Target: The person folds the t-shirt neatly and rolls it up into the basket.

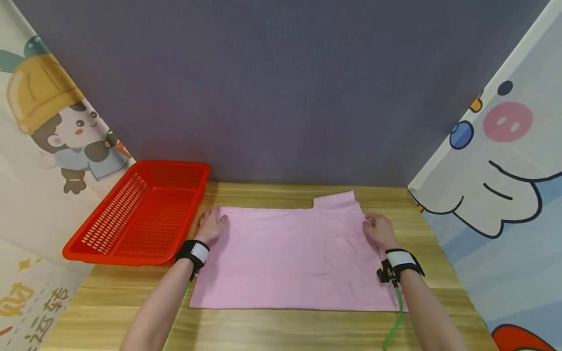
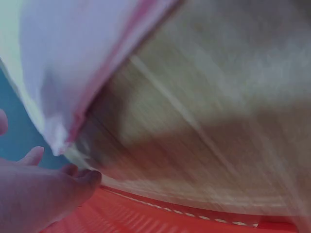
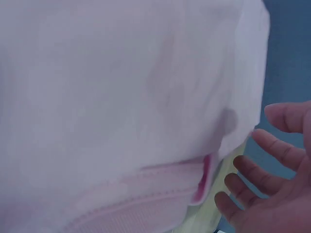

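Note:
A pink shirt lies spread in a flat, folded shape on the wooden table, with a flap of cloth sticking out past its far edge at the right. My left hand is by its far left corner, and in the left wrist view the fingers extend just beside the cloth corner. At the far right side, my right hand is beside the shirt's edge. Its fingers are spread and loosely bent in the right wrist view, next to a ribbed, stitched part of the shirt.
A red plastic basket with perforated sides stands at the left, close to my left hand. A dark grey panel rises behind the wooden table. Printed cloths hang at both sides. A green cable runs from the right wrist strap.

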